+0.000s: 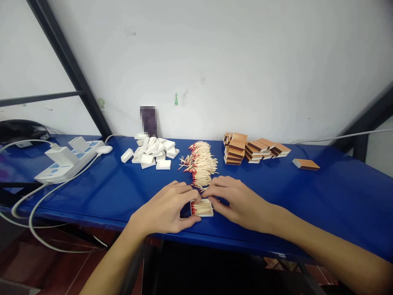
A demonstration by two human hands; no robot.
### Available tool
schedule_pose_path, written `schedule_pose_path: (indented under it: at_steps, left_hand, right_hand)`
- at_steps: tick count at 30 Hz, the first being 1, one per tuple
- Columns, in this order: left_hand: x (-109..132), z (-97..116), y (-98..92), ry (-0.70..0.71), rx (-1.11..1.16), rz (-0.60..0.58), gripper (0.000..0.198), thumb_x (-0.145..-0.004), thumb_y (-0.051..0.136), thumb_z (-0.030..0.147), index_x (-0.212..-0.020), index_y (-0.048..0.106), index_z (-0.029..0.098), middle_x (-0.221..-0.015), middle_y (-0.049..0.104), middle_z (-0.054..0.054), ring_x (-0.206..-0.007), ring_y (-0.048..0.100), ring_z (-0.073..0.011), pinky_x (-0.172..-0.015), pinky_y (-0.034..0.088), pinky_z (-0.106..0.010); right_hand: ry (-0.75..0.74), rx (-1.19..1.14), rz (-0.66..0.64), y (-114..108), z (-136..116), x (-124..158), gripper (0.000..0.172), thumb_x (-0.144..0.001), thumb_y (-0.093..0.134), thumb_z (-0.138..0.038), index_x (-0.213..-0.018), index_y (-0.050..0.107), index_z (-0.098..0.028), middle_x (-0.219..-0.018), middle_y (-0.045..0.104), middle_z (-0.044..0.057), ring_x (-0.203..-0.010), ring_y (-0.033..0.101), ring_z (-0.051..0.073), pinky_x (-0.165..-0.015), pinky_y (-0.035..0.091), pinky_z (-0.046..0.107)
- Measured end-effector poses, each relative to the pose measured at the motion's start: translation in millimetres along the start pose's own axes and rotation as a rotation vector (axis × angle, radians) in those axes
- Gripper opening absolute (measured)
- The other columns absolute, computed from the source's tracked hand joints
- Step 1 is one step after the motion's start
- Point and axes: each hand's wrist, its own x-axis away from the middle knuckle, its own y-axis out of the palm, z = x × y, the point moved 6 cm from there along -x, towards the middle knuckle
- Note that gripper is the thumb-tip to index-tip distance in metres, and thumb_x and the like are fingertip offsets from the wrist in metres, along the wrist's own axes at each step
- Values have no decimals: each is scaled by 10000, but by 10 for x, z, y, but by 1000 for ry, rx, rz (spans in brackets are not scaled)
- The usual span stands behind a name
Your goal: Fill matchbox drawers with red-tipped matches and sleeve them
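Note:
A small white matchbox tray (207, 214) with red-tipped matches (201, 207) in it lies near the front edge of the blue table. My left hand (168, 207) grips the tray from the left, with the thumb at its near side and the index finger at its far side. The fingers of my right hand (236, 200) are curled at the tray's far right corner, thumb and index close together. Whatever lies between those fingertips is hidden. Just beyond both hands spreads a heap of loose matches (202, 164), most heads pointing left.
White empty trays (153, 151) are piled at the back left. Brown matchbox sleeves (238, 147) are stacked at the back right, with a single matchbox (306, 164) farther right. A power strip (70, 162) with chargers and white cables occupies the left. A wall rises behind the table (101, 192).

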Motion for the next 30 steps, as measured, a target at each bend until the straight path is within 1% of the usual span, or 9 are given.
schedule_pose_path:
  at_steps: [1, 4, 9, 11, 14, 17, 21, 25, 30]
  left_hand:
    - [-3, 1, 1, 7, -1, -2, 218, -861, 654, 358, -1000, 574, 210, -936, 619, -11, -888, 568, -189, -884, 402, -339]
    - [-9, -5, 10, 15, -1, -10, 274, -869, 658, 361, -1096, 582, 229, -976, 636, -7, -918, 579, -191, -902, 403, -338]
    - [1, -51, -2, -32, -28, 32, 277, -890, 647, 354, -1126, 580, 227, -1036, 648, -17, -972, 586, -203, -898, 420, -340]
    - [9, -60, -6, -39, -32, 42, 291, -892, 647, 352, -1143, 571, 227, -1044, 646, -19, -979, 586, -206, -894, 428, -341]
    - [18, -70, -5, -48, -38, 47, 305, -895, 643, 351, -1164, 561, 232, -1053, 644, -22, -974, 586, -214, -880, 438, -347]
    - [20, -92, 9, -79, -32, 42, 345, -897, 636, 376, -1199, 539, 241, -1055, 640, -27, -959, 583, -223, -865, 448, -359]
    - [15, -101, 17, -91, 1, 54, 458, -884, 649, 417, -1282, 490, 256, -1013, 634, -30, -947, 585, -230, -841, 458, -351]
    - [8, -74, 19, -46, -1, 42, 464, -884, 650, 433, -1285, 489, 264, -986, 627, -24, -920, 583, -214, -851, 449, -340]
    - [4, -79, 19, -40, -20, 35, 464, -892, 613, 488, -1272, 500, 246, -998, 630, -36, -928, 586, -217, -864, 439, -349]
  right_hand:
    - [29, 47, 11, -34, 42, 6, 194, -906, 519, -142, -999, 683, -188, -895, 629, 56, -831, 554, 192, -748, 409, 331]
    - [81, 152, -47, -43, 134, 22, 88, -871, 583, -177, -881, 670, -183, -850, 615, 49, -806, 541, 203, -732, 395, 338]
    - [90, 161, -121, 49, 177, 22, 114, -902, 546, -142, -804, 594, -176, -850, 609, 38, -782, 535, 179, -712, 386, 306]
    - [81, 210, -98, 40, 198, 14, 116, -900, 530, -121, -803, 571, -172, -848, 606, 42, -768, 528, 179, -706, 375, 307]
    - [99, 276, -7, -57, 247, 9, 126, -924, 497, -144, -814, 551, -172, -808, 589, 39, -722, 506, 177, -685, 348, 311]
    - [69, 228, 45, -117, 204, 6, 115, -935, 503, -169, -830, 548, -182, -785, 579, 18, -717, 499, 169, -685, 327, 305]
    - [-40, 142, 5, -22, 5, -10, 117, -926, 510, -162, -818, 548, -186, -801, 595, 5, -729, 505, 158, -707, 318, 307]
    - [-11, 97, -23, 80, -54, -21, 110, -897, 533, -135, -801, 550, -186, -805, 609, -9, -735, 513, 150, -728, 317, 310]
    - [39, 54, -57, 96, -4, -13, 105, -933, 532, -189, -841, 581, -200, -852, 627, -11, -802, 541, 161, -800, 326, 333]
